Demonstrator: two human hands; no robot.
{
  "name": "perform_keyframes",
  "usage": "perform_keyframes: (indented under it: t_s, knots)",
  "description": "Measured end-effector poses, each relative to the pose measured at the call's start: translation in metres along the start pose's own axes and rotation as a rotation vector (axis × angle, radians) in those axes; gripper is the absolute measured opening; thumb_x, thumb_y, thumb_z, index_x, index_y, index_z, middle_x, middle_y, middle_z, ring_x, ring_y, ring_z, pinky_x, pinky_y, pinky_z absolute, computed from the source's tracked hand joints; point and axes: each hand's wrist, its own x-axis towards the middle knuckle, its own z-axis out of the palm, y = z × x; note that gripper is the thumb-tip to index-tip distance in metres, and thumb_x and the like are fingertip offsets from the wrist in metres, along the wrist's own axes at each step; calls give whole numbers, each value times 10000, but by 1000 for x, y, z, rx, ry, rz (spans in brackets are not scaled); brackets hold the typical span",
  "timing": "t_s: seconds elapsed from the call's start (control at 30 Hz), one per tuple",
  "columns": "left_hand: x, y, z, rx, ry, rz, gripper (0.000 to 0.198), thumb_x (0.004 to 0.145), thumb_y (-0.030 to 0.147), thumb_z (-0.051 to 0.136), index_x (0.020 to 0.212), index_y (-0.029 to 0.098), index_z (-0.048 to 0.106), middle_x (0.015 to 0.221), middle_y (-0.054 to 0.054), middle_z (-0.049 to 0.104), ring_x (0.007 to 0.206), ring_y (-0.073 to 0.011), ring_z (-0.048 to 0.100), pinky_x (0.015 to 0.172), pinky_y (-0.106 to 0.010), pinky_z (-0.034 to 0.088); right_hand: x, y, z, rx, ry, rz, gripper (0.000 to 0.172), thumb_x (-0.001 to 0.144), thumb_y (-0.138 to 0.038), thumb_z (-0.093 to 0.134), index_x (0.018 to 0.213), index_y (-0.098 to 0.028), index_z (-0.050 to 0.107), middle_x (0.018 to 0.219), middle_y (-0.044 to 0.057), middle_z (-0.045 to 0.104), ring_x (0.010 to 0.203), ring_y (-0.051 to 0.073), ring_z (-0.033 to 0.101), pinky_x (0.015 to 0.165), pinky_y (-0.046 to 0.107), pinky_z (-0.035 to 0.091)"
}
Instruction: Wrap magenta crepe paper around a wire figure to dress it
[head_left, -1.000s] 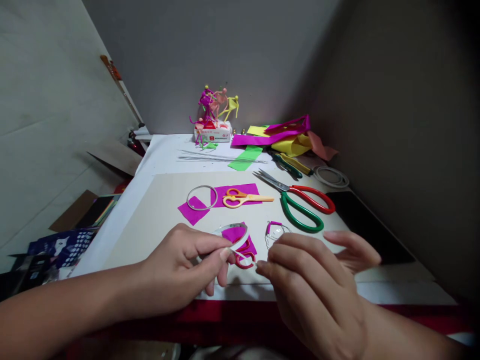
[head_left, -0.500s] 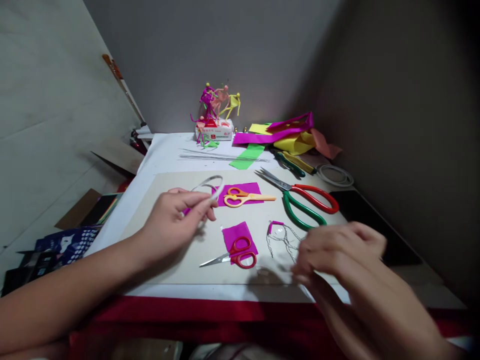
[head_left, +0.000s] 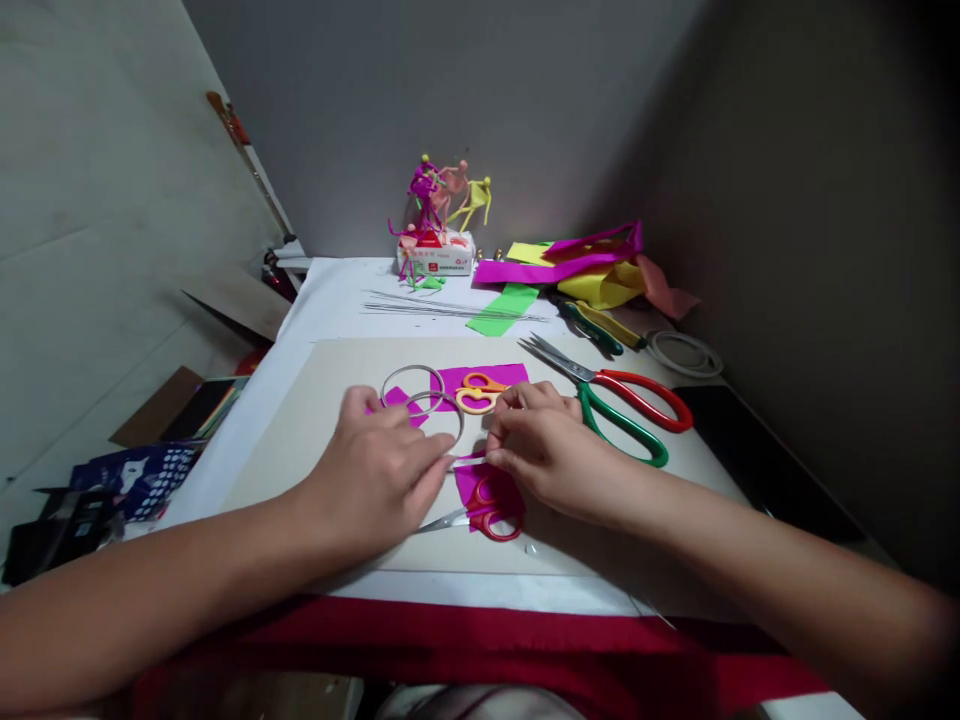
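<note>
Pinched shut on a narrow white ring like a thin roll of tape (head_left: 461, 425), the left hand's (head_left: 375, 465) grip holds its near edge between thumb and fingers. From the head view, that hand comes in from the lower left, back upward, fingers curled under, thumb pointing right. The right hand (head_left: 559, 450) reaches in from the lower right, forearm slanting up and leftward; its thumb and fingertips nip the far end of a short pale strip (head_left: 471, 460) that spans the small gap between the hands.

Half a second ago the hands were well apart, the right one off to the right beside a twisted-wire figure. Now the right hand has crossed leftward to meet the left, and the wire figure is out of sight.

The strip's long axis runs left to right, rising very slightly to the right. The held ring is tilted above the middle of the surface (head_left: 315, 420), overlapping in view a similar ring (head_left: 412, 367) farther back. Just below the strip, red-handled scissors (head_left: 478, 511) lie partly on a purple square (head_left: 510, 490), blades pointing left and slightly toward the wearer, their tips hidden by the left hand.
</note>
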Motion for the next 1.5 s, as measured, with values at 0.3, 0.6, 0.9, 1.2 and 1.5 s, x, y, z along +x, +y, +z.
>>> perform_keyframes:
  t_s: [0.3, 0.6, 0.9, 1.2, 1.5]
  knots:
    - [-12, 12, 20, 10, -121, 226, 353, 783, 137, 469, 1091, 77, 632, 565, -55, 663, 505, -205, 583, 659, -408, 435, 6, 5, 5, -52, -64, 42, 115, 823, -187, 563, 719, -190, 613, 1005, 48, 550, 1010, 237, 432, 825, 421, 285]
    - [-10, 16, 18, 154, -334, 215, 368, 828, 155, 430, 1137, 68, 609, 604, -76, 675, 534, -231, 623, 713, -478, 489, 8, 10, 12, -7, -42, 46, 109, 812, -175, 566, 732, -198, 635, 1029, 52, 553, 1048, 245, 422, 835, 424, 263]
    - [-9, 15, 17, 148, -418, 224, 415, 823, 141, 437, 1213, 66, 556, 624, -78, 681, 533, -240, 625, 659, -457, 491, 8, 13, 17, -56, 21, 1, 106, 802, -182, 561, 727, -198, 634, 1003, 54, 566, 1016, 240, 439, 804, 412, 252]
    - [-9, 16, 17, 131, -395, 209, 403, 816, 140, 444, 1192, 69, 571, 641, -80, 684, 548, -249, 632, 669, -473, 490, 8, 18, 22, -92, 84, -42, 109, 796, -185, 545, 719, -193, 621, 992, 58, 564, 995, 236, 440, 780, 395, 245]
    - [-10, 12, 19, 61, -347, 185, 369, 821, 137, 437, 1151, 74, 590, 642, -71, 679, 557, -243, 627, 650, -459, 486, 6, 17, 24, -116, 125, -60, 87, 785, -200, 568, 716, -194, 622, 981, 60, 576, 988, 239, 447, 780, 391, 246]
